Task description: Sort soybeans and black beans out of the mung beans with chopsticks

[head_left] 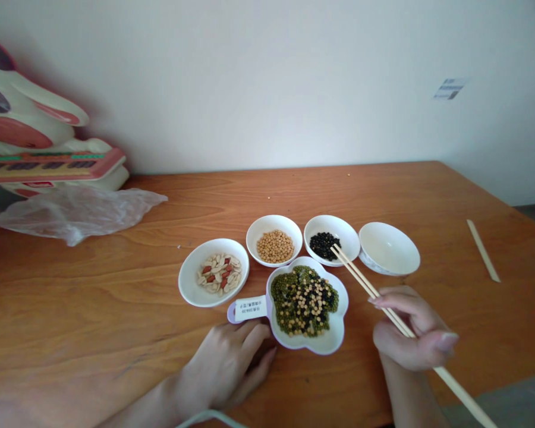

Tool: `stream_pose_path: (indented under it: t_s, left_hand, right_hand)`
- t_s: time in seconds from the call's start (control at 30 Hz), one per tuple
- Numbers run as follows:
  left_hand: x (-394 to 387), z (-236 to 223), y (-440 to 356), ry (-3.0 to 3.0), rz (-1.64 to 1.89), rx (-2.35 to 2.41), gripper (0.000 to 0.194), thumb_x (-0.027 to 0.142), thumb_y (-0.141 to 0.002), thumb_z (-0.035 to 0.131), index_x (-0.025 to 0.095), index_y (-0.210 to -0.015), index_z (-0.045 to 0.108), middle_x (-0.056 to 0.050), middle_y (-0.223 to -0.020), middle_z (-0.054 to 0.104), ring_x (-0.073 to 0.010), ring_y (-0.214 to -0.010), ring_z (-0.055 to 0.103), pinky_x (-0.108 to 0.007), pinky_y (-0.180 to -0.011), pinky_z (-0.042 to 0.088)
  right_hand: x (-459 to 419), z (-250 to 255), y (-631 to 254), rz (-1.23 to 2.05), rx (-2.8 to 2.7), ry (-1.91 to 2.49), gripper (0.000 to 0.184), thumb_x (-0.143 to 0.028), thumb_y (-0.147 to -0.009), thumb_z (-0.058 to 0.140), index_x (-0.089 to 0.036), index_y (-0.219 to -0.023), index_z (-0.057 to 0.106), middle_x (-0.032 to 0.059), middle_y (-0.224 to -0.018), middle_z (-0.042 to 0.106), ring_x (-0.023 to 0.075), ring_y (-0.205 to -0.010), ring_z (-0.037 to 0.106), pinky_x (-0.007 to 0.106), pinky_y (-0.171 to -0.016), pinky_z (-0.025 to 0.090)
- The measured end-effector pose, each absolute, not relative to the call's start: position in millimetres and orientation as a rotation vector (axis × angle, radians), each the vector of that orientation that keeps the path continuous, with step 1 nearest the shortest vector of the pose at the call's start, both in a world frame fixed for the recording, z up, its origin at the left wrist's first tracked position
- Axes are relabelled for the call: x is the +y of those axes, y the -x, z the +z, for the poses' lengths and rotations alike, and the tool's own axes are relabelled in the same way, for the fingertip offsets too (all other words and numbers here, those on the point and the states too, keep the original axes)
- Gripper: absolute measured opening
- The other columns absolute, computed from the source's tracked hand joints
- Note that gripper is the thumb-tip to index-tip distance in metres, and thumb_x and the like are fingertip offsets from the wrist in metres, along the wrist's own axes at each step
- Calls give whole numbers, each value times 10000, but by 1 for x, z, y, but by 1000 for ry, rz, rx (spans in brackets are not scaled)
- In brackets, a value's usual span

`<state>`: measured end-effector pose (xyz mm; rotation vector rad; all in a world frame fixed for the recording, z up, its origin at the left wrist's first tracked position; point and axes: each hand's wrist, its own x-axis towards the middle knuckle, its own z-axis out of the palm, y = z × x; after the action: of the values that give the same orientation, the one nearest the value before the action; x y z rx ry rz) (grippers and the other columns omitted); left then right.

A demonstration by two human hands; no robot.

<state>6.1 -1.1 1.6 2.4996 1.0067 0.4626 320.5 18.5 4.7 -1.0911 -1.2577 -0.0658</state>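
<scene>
My right hand [412, 330] is closed around a pair of wooden chopsticks [365, 282]. Their tips reach over a white bowl [345, 229] with black beans [324, 245] in it; whether a bean is between them I cannot tell. A flower-shaped dish [341, 333] holds green beans mixed with black and yellow ones [305, 300]. At its labelled lilac handle [250, 308], my left hand [229, 362] rests on the table with curled fingers against the dish, fingertips partly hidden. Behind stand a bowl of yellow soybeans [275, 245] and a bowl of peanuts [220, 272].
An empty white bowl [389, 248] stands right of the black beans. Farther right lies a flat paper strip [482, 249]. A crumpled plastic bag [78, 211] and a toy keyboard [49, 166] occupy the back left. A pale wall [267, 89] borders the wooden table [116, 285].
</scene>
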Motion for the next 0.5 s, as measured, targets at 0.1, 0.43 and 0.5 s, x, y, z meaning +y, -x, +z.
stream_pose_path:
  t_s: [0.1, 0.43, 0.5]
  left_hand:
    - [-2, 1, -8, -2520, 479, 1031, 139, 163, -988, 563, 237, -1106, 572, -33, -969, 784, -213, -780, 770, -310, -676, 612]
    - [1, 3, -8, -2516, 438, 1048, 66, 238, -1023, 571, 228, -1083, 596, -35, -976, 786, -201, -792, 754, -298, -681, 588]
    - [1, 2, -7, -2525, 452, 1055, 42, 240, -1023, 572, 223, -1059, 586, -38, -956, 777, -197, -772, 741, -291, -665, 571]
  right_hand:
    - [13, 4, -315, -59, -1318, 1073, 718, -615, -1092, 320, -257, -658, 766, 86, -586, 703, 268, -573, 700, 402, -501, 505]
    - [1, -15, -314, 99, -1365, 1019, 608, -506, -1059, 406, -228, -674, 785, 79, -629, 728, 243, -582, 702, 362, -496, 493]
    - [1, -15, -314, 166, -1346, 1076, 714, -579, -1062, 313, -214, -650, 767, 91, -637, 726, 235, -581, 691, 354, -487, 481]
